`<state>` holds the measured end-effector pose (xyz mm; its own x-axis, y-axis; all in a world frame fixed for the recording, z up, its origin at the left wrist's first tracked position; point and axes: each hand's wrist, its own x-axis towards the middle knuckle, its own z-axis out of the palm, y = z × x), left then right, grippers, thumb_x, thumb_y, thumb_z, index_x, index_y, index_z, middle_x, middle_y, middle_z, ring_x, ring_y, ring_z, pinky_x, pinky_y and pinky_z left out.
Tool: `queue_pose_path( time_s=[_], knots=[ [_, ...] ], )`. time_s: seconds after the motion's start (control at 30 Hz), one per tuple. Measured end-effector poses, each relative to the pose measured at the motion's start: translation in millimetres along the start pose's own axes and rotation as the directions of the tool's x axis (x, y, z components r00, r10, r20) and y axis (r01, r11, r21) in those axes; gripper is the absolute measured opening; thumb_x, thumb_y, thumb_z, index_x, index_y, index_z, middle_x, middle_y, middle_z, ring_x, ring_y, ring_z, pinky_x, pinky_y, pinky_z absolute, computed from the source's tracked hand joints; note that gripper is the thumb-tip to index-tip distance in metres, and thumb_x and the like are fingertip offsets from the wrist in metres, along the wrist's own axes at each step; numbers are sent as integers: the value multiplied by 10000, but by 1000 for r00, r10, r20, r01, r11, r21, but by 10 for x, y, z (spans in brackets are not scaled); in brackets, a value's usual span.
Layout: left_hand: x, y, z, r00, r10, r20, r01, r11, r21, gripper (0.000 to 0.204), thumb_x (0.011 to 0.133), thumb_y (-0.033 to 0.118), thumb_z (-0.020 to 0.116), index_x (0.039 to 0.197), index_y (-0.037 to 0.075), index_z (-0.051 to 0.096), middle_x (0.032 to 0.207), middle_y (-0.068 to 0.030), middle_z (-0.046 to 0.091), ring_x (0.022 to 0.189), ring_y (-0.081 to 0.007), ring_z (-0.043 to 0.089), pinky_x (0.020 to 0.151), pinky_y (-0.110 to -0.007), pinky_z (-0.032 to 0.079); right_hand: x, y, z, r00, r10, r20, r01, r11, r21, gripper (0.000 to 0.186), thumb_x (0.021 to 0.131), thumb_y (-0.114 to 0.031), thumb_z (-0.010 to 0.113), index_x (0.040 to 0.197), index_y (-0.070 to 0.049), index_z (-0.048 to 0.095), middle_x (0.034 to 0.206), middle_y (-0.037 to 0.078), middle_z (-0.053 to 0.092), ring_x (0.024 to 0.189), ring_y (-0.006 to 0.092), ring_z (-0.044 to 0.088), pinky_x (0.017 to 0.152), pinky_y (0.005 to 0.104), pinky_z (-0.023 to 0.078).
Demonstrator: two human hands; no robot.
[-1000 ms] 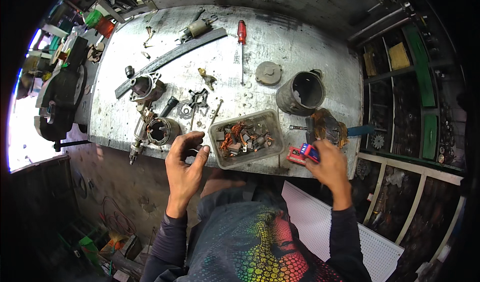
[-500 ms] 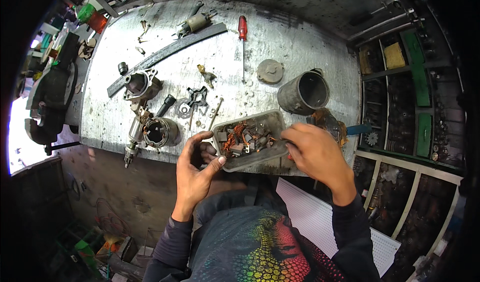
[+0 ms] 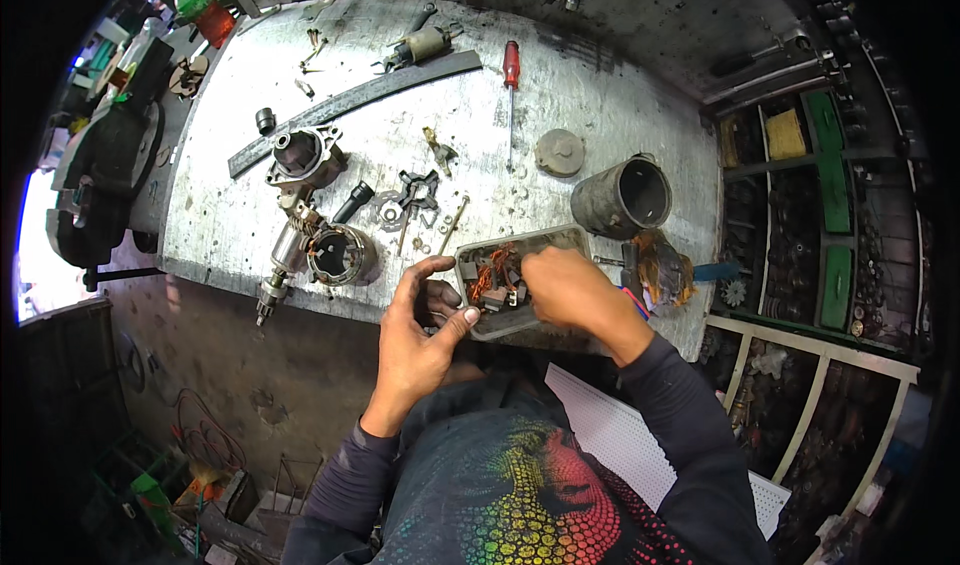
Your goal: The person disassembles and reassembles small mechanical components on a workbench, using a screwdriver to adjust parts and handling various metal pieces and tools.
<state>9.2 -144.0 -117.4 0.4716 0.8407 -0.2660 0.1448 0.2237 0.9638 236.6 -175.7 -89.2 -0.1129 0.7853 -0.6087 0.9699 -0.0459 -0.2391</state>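
Observation:
A clear plastic container [image 3: 520,327] sits at the bench's front edge, holding carbon brushes [image 3: 492,298] with orange copper leads [image 3: 488,275]. My left hand [image 3: 415,340] grips its left end, thumb on the rim. My right hand [image 3: 578,287] reaches into its right half with fingers curled down; the fingertips and anything between them are hidden. Left of the container lie a long bolt [image 3: 454,225], a dark spider-shaped plate [image 3: 419,191] and a round brush-holder ring [image 3: 342,253]. To its right are a metal cylinder housing [image 3: 592,203] and a worn paintbrush [image 3: 664,270].
A red-handled screwdriver [image 3: 512,65], a flat metal bar [image 3: 370,100], a round end cap [image 3: 559,153] and a motor nose housing [image 3: 305,155] lie farther back on the metal bench [image 3: 480,145]. A bench vise [image 3: 95,185] stands at left; parts shelves [image 3: 790,195] line the right.
My right hand has moved from the container's right rim down and left into it. My left hand keeps its hold. The whole view has shifted slightly.

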Motion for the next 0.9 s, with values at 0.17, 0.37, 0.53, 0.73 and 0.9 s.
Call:
queue_pose_path(
  time_s=[0.17,0.37,0.53,0.73,0.9],
  knots=[
    [-38,-32,13,1000,-4,-14,4,1000,15,542,846,3,838,1343,55,629,960,-17,630,855,-96,605,806,-267,531,-357,112,-128,997,-70,-35,78,938,337,366,833,-23,637,1185,18,731,1136,257,737,1080,429,706,947,483,561],
    [-23,-66,-24,1000,-6,-11,7,997,81,547,837,66,877,1326,42,632,966,-13,640,864,-102,610,836,-285,531,-911,231,-193,942,43,-334,121,882,455,289,886,2,651,1167,23,716,1150,206,749,1080,404,717,924,449,568],
    [-25,-42,-21,1000,-20,-7,21,994,105,538,847,66,874,1325,31,629,965,-7,636,871,-100,604,839,-278,525,-1110,313,-176,926,119,-359,104,833,543,255,916,-35,675,1162,23,709,1126,203,744,1042,397,717,883,451,569],
    [-3,-29,-21,1000,-15,4,15,994,108,548,850,65,874,1335,29,622,972,-5,633,872,-97,600,835,-273,525,-688,191,-41,905,19,-424,126,942,311,204,913,-53,647,1090,27,711,1062,234,736,1012,422,710,862,464,572],
    [-12,-72,-35,1000,-27,-15,28,997,75,598,822,85,902,1346,32,617,991,-12,639,871,-98,611,835,-275,532,-86,40,65,959,89,-269,-63,993,103,156,840,-42,666,931,34,767,925,258,755,890,436,758,780,500,615]
  ],
)
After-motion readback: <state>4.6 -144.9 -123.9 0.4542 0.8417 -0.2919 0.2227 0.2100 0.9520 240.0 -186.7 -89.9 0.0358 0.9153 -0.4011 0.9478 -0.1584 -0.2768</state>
